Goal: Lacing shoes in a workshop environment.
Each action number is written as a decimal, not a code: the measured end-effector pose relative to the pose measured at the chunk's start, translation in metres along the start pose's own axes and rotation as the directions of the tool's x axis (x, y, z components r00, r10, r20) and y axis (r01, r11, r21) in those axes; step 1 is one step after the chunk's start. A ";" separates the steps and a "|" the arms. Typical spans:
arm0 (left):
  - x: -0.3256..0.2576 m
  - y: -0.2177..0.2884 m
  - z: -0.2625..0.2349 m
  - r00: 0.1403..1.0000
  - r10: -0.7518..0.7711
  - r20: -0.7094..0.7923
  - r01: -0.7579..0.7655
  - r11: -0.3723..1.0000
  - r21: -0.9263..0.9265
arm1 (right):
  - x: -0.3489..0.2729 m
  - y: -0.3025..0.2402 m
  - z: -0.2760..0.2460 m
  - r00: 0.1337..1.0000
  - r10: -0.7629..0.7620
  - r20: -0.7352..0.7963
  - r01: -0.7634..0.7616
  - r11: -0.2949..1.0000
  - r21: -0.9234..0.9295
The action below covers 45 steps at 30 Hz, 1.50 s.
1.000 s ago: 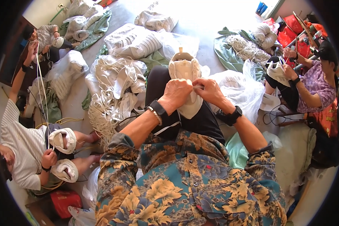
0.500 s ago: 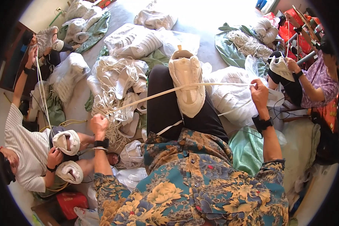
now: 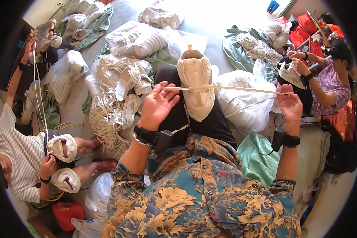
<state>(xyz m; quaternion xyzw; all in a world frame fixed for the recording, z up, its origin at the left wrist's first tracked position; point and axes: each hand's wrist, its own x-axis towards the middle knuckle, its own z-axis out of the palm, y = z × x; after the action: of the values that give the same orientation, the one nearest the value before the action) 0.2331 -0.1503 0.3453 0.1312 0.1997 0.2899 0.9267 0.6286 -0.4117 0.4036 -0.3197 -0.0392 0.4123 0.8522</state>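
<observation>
A cream sneaker (image 3: pixel 198 104) rests on my black-trousered legs, its toe pointing toward me. Across its front runs a flat cream shoelace (image 3: pixel 242 89), drawn out in a nearly level line to both sides. Just left of the sneaker, my left hand (image 3: pixel 159 104) holds one stretch of the lace between thumb and fingers, palm turned up. Farther out on the right, my right hand (image 3: pixel 291 105) pinches the longer stretch at its fingertips, its palm also showing. Another bit of lace (image 3: pixel 181 129) hangs below the shoe over my lap.
Loose laces (image 3: pixel 107 115) and shoe parts lie heaped at the left. Plastic-wrapped bundles (image 3: pixel 141 41) sit ahead, and a white bag (image 3: pixel 242 101) at the right. A co-worker in stripes (image 3: pixel 18 148) sits left; another in purple (image 3: pixel 331 89) sits right, each handling shoes.
My left hand has come in from the far left to beside the sneaker, turning palm up. My right hand has moved outward and slightly down, with the lace still stretched across the shoe.
</observation>
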 end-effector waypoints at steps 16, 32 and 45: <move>-0.222 0.157 -0.321 0.366 0.401 -0.840 -0.725 0.688 0.013 | 0.003 -0.153 -0.112 0.931 -0.178 -0.319 0.118 0.973 -0.199; -0.355 0.146 -0.398 0.024 0.402 -0.915 -0.738 0.625 0.255 | -0.079 -0.297 -0.215 0.537 -0.624 -0.568 0.151 0.733 -0.663; -0.403 0.136 -0.402 -0.097 0.406 -0.909 -0.687 0.633 0.356 | -0.162 -0.294 -0.243 0.225 -0.787 -0.574 0.131 0.609 -0.783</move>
<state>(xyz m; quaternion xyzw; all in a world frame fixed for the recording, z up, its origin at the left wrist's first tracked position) -0.3154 -0.2283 0.1566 -0.1150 0.6147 0.6782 0.3860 0.8020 -0.7879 0.4128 -0.6996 0.1990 -0.1576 0.6679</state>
